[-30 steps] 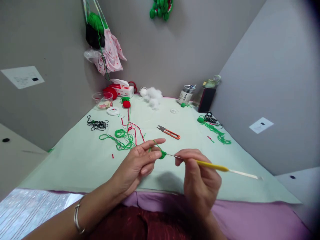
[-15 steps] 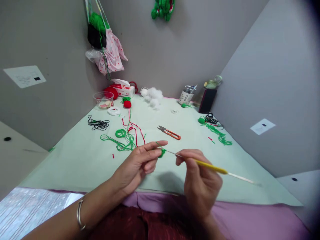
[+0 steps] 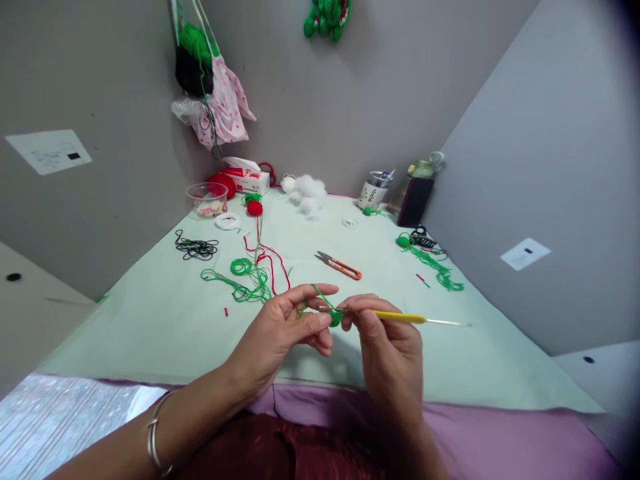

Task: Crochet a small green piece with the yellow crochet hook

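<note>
Between thumb and fingers, my left hand [image 3: 295, 319] pinches a small green crochet piece [image 3: 336, 318]. A strand of green yarn [image 3: 320, 293] runs over its raised index finger down to the piece. My right hand [image 3: 387, 347] grips a crochet hook by its yellow handle [image 3: 405, 317]. The hook's thin metal shaft points left and meets the yarn at the top of the piece; a second metal end sticks out to the right. Both hands are close together above the front of the table, and the right fingertips are beside the green piece.
Orange-handled thread snips [image 3: 340, 265] lie just beyond the hands. Loose green yarn [image 3: 245, 283] and a black cord tangle [image 3: 197, 247] are at left. White stuffing [image 3: 307, 193], a tissue box [image 3: 247, 180], a pen tin [image 3: 373, 190] and a dark phone [image 3: 416, 201] stand at the back.
My right hand has moved left, bringing the hook's shaft across the yarn at the green piece. The hook lies more level. My left hand has shifted slightly, showing more of the yarn.
</note>
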The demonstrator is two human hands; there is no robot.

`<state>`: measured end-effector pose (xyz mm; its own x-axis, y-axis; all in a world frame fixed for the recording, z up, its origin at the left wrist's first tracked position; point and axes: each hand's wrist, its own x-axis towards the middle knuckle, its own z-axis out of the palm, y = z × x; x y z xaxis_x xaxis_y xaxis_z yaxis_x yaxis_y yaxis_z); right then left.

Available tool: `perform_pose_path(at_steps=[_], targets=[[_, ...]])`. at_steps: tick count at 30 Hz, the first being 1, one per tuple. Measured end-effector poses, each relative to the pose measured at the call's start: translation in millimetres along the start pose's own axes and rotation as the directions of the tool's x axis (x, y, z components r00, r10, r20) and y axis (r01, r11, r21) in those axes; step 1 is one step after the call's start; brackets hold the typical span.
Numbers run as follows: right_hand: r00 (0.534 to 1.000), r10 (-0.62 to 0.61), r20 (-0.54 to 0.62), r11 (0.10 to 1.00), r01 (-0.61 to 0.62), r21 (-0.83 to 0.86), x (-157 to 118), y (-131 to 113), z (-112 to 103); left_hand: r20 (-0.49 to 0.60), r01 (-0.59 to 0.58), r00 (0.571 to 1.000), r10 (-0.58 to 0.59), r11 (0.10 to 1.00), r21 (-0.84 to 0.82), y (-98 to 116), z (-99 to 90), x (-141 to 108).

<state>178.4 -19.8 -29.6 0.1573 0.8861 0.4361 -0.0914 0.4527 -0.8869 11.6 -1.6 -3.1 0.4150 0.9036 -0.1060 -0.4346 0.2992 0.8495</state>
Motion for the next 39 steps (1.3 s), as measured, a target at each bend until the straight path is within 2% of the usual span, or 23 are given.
perform_pose_path(at_steps=[3,5,8,12,14,16,18,21,23,24,25,27,29,31,33,35,37,39], targets=[[0.998,0.061,-0.01,0.983,-0.058,0.174,2.4,-1.2,1.7,0.027,0.006,1.0,-0.005,1.0,-0.029,1.4,0.6,-0.9],[0.998,0.06,0.006,0.977,-0.06,0.206,3.5,-3.0,2.0,0.037,0.004,0.999,-0.003,0.999,-0.036,1.9,0.8,-1.4],[1.0,-0.003,0.019,0.994,0.001,0.11,1.6,-5.2,-0.5,0.047,0.0,0.999,0.001,1.0,-0.025,1.4,-0.2,-1.9],[0.98,-0.192,0.057,0.964,0.199,-0.178,-6.1,-7.7,-4.8,0.038,-0.059,0.998,0.057,0.997,0.053,-1.7,-3.6,-1.6],[0.94,-0.317,0.125,0.89,0.341,-0.304,-9.9,-8.5,-5.4,0.025,-0.105,0.994,0.103,0.988,0.111,-2.8,-4.5,-1.4],[0.88,-0.429,0.204,0.793,0.475,-0.382,-12.5,-7.6,-5.1,0.01,-0.139,0.99,0.14,0.98,0.145,-3.0,-3.9,-1.6],[0.825,-0.497,0.268,0.699,0.564,-0.441,-14.3,-4.1,-4.5,-0.008,-0.157,0.987,0.16,0.975,0.156,-2.9,-2.0,-2.3],[0.773,-0.542,0.328,0.552,0.622,-0.555,-17.0,5.6,-3.5,-0.034,-0.156,0.986,0.163,0.975,0.158,-2.9,1.4,-3.4],[0.746,-0.574,0.337,0.456,0.633,-0.625,-18.4,11.2,-2.8,-0.036,-0.101,0.994,0.105,0.989,0.108,-2.7,2.4,-3.2],[0.74,-0.591,0.322,0.44,0.63,-0.639,-18.5,12.5,-2.5,-0.024,-0.047,0.999,0.048,0.997,0.063,-2.1,2.4,-2.6],[0.746,-0.595,0.299,0.464,0.622,-0.631,-18.1,12.5,-2.1,-0.007,0.012,1.0,-0.012,1.0,0.013,-1.1,2.1,-1.8],[0.815,-0.544,0.198,0.625,0.551,-0.553,-15.5,8.6,-1.3,0.021,0.099,0.995,-0.098,0.993,-0.066,2.1,0.9,-0.2],[0.909,-0.413,0.05,0.831,0.398,-0.388,-11.0,1.7,0.0,0.013,0.092,0.996,-0.091,0.992,-0.086,5.8,0.0,0.7],[0.959,-0.283,-0.022,0.939,0.273,-0.211,-6.2,-4.3,2.1,-0.002,0.044,0.999,-0.044,0.998,-0.053,8.1,0.3,0.4],[0.97,-0.241,0.003,0.959,0.239,-0.155,-3.5,-6.8,4.7,0.004,0.003,1.0,-0.003,1.0,0.003,7.4,1.5,-0.7],[0.959,-0.278,0.052,0.932,0.282,-0.226,-4.1,-5.2,7.1,0.006,-0.039,0.999,0.039,0.998,0.056,4.1,2.9,-1.3],[0.924,-0.372,0.093,0.854,0.38,-0.357,-7.4,-1.0,8.1,-0.013,-0.069,0.997,0.07,0.995,0.07,0.3,3.8,-0.6],[0.866,-0.478,0.148,0.731,0.486,-0.48,-11.1,3.1,7.2,-0.015,-0.025,1.0,0.026,0.999,0.026,-2.0,3.6,1.4]])
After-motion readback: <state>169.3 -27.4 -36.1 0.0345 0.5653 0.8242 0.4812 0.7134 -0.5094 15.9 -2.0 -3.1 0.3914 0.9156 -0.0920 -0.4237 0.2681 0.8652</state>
